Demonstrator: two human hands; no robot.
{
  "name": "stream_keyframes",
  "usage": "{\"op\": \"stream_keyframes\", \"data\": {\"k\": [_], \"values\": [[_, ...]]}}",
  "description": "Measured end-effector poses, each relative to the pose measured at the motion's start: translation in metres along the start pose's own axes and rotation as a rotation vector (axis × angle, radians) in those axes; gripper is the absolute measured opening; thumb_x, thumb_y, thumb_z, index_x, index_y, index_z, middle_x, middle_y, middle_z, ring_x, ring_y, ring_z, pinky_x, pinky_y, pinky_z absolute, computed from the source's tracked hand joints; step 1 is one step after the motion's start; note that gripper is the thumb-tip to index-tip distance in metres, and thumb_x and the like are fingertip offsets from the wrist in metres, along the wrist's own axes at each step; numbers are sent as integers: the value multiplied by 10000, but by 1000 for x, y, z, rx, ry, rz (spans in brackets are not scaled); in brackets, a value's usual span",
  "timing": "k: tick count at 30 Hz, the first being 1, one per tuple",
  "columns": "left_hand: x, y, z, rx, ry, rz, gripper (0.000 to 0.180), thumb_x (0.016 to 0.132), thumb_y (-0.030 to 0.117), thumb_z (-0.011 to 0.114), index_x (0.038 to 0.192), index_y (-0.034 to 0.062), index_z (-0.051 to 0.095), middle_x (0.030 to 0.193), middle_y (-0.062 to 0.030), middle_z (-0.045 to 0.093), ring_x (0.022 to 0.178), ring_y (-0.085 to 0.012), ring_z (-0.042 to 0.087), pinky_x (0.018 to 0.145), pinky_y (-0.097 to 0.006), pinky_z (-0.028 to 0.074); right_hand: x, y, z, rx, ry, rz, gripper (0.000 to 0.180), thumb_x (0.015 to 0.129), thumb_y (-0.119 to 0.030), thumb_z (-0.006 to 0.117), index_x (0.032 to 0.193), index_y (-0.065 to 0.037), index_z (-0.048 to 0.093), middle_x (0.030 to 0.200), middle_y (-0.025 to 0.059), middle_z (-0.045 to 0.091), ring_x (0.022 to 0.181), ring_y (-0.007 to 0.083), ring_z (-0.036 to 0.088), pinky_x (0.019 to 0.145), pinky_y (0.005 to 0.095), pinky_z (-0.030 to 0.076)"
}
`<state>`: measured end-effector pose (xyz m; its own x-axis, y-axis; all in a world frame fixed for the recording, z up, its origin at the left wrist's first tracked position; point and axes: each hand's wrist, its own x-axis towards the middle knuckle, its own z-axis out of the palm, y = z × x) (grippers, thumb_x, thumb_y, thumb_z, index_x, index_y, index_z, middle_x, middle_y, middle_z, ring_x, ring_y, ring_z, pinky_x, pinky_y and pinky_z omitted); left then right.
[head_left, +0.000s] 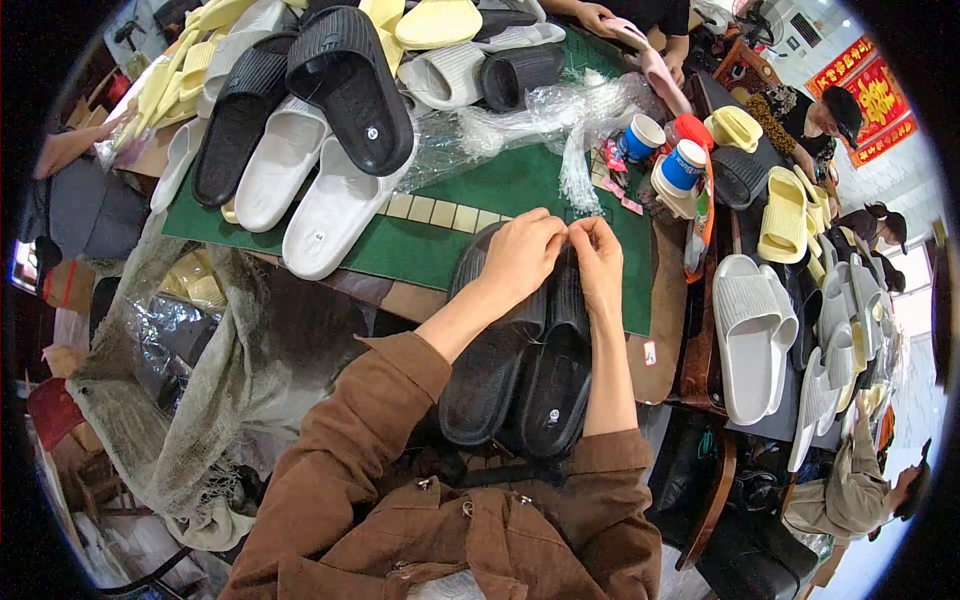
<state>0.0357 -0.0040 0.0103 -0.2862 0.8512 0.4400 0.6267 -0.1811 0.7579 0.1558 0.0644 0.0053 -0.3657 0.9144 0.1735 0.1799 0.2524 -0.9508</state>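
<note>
A pair of black slide slippers point(483, 385) lies side by side in front of me at the table's near edge, toes pointing away. Above their toe straps, my left hand point(522, 258) and my right hand point(599, 262) meet with fingertips almost touching. Both hands are closed in a pinch; whatever sits between the fingers is too small to make out. Just beyond them a bundle of thin clear plastic strands point(577, 182) rests on the green table mat point(420, 242).
Black and white slippers point(340, 210) are heaped at the left, yellow ones point(438, 24) at the back. Blue-and-white paper cups point(683, 165) stand to the right. Grey slippers point(748, 335) lie on another table, with people point(850, 490) beyond. A co-worker's hand point(597, 18) holds a pink slipper point(655, 70).
</note>
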Motion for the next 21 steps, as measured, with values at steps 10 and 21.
{"op": "stream_keyframes", "data": {"k": [10, 21], "values": [[-4, 6, 8, 176, -88, 302, 33, 776, 69, 587, 792, 49, 608, 817, -110, 578, 803, -321, 581, 700, -426, 481, 21, 10, -3, 281, 25, 174, 139, 907, -175, 562, 882, -40, 586, 727, -45, 487, 622, 54, 398, 555, 218, 328], [0, -2, -2, -33, -185, 3, 103, 813, 137, 612, 842, 48, 655, 799, -112, 575, 773, -330, 591, 687, -425, 462, 19, 8, -2, 457, 112, 85, 105, 925, -163, 565, 908, -60, 568, 772, -38, 538, 574, 7, 350, 501, 180, 263]]}}
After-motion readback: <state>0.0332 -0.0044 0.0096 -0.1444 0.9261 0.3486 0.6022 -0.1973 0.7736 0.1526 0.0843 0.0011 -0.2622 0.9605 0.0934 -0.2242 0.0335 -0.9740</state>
